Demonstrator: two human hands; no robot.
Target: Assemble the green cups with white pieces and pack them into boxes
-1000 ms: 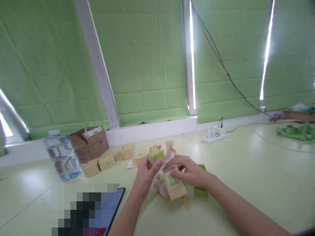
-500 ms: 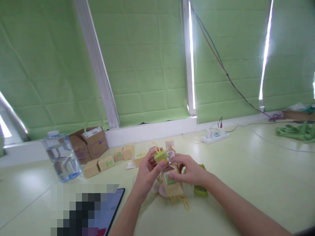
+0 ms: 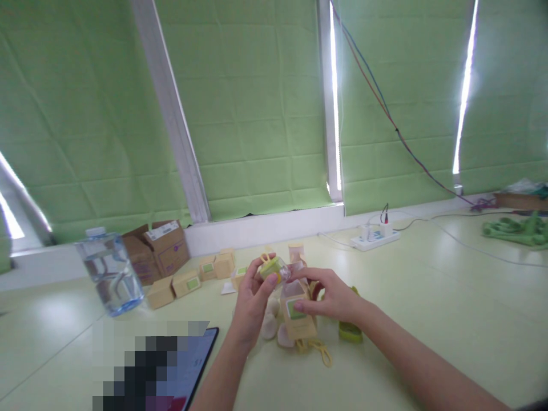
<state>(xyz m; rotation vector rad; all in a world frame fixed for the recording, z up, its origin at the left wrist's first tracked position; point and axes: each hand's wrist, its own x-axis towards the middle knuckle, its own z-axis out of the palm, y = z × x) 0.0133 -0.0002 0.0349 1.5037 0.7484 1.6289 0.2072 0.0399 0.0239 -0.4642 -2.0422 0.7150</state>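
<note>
Green blinds [image 3: 257,103] hang at the rear, well beyond the open box [image 3: 302,328]. A pale table [image 3: 428,308] extends on all sides of the open box. A tablet [image 3: 201,354], partly obscured by pixelation, lies on the near left of the open box. A brown carton [image 3: 169,248] and, nearer, a water bottle [image 3: 111,274] stand well to its left. A white power strip [image 3: 377,238], with plugs inserted, lies beyond it to the right. The left hand [image 3: 252,299], to the left of the open box, is partly closed; thumb and fingers grip a small green case. The right hand [image 3: 331,297], at the right side of the open box, is half closed on it: thumb flat on the green label, rear fingers curled at the far edge, index finger extended toward the case. Contact between index finger and case cannot be determined. Small boxes [image 3: 187,282] stand to the left of and beyond the open box. The green case [image 3: 270,267], with a clear end, is held tilted above and left of the open box. Pale round pieces [image 3: 269,326] lie just left of it. A yellow cord loop [image 3: 324,354] lies at its near side.
</note>
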